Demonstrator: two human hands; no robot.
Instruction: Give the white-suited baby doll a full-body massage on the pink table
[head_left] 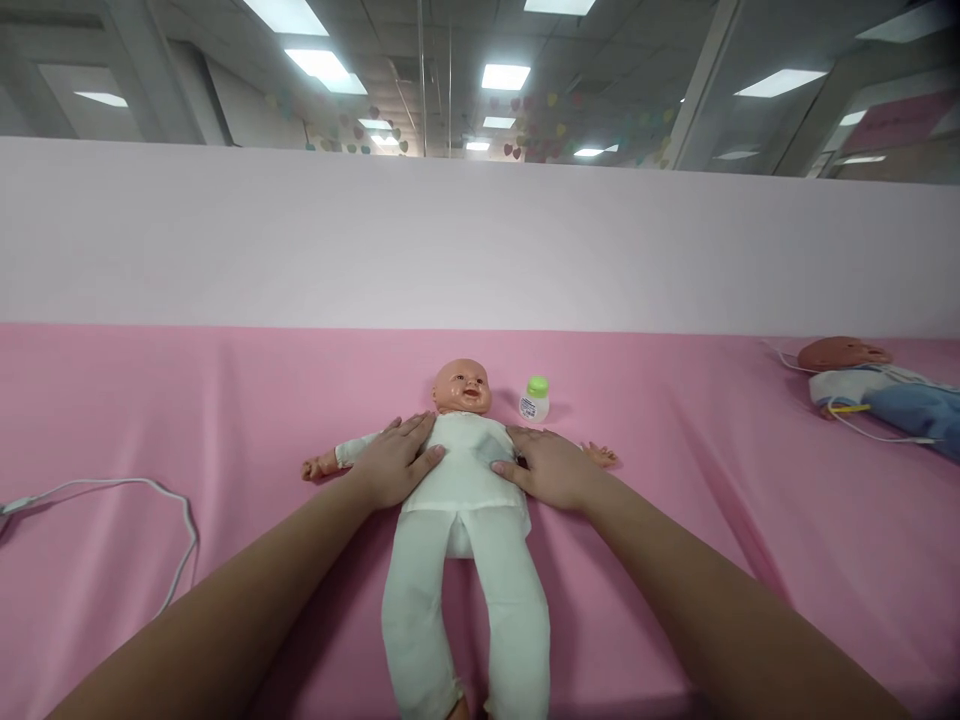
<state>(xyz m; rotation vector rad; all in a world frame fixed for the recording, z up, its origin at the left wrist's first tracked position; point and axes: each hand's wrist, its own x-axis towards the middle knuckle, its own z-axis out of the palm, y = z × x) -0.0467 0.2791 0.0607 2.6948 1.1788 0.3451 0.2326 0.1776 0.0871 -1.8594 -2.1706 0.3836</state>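
Pink cloth with soft folds spreads over the lower frame, below a plain white wall; at the top, lit ceiling panels and coloured hearts show. At lower centre, 1 baby doll in white lies face up, the left hand and right hand flat on its sides, thumbs spread apart. 1 green-capped bottle stands near its head; 1 blue-clad doll lies at right, 1 white cable at left.

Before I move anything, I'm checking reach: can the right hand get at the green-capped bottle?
Probably yes: the right hand rests against the doll, holding nothing, and the bottle stands just beyond it, with nothing visible between them.
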